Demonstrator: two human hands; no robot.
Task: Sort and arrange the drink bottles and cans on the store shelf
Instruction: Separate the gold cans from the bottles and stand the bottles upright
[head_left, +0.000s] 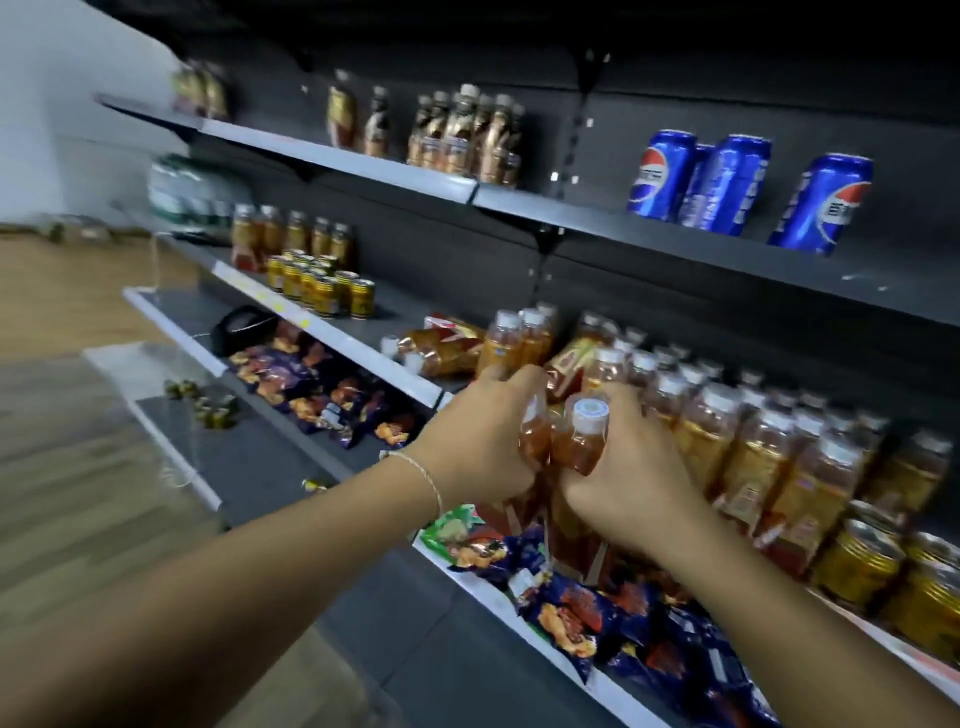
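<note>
Starting well left of the grip and higher up, five amber bottles (293, 234) stand in a row on the middle shelf (400, 312). A cluster of small yellow cans (322, 286) sits before them, too blurred to count exactly. Just left of the grip, two fallen bottles (441, 351) lie on their sides, and two upright bottles (514, 338) stand right behind the knuckles.

The left hand (483, 441), a thin bracelet (415, 465) at its wrist, reaches forward with the forearm straight. Its fingers curl over the neck of one tea bottle (535, 441) and clasp it. The right hand (631, 499) comes in from the lower right, palm turned inward. It grasps a second, white-capped bottle (584, 441) around its shoulder. The two held bottles touch side by side, tilted toward the camera at the front edge of the middle shelf. Snack packets (571, 608) lie on the shelf beneath them.

Right of the grip, packed rows of capped bottles (753, 447) fill the shelf, too many and too blurred to count. Below and right of these are gold cans (883, 571). High to the right, three blue cans (727, 184) stand on the top shelf (337, 158), with a fourth partly hidden behind them.
</note>
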